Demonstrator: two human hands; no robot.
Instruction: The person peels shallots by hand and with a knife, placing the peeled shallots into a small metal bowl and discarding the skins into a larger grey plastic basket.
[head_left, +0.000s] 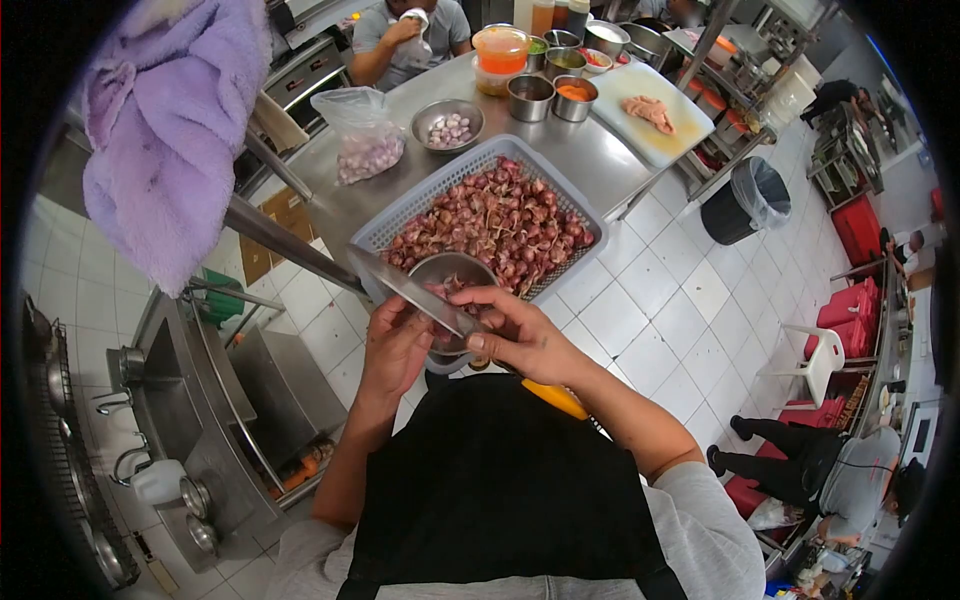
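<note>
My right hand grips a knife with a wide blade and a yellow handle, the blade pointing up and left. Close beside it, the fingers of my left hand are closed round a shallot, mostly hidden behind the blade. Both hands are over a metal bowl that holds reddish skins or shallots. The bowl is at the near edge of a grey plastic basket, which is heaped with unpeeled red shallots.
On the steel table are a bowl of peeled shallots, a plastic bag of more, several sauce containers and a cutting board with raw meat. A purple towel hangs at left. Other people work farther off.
</note>
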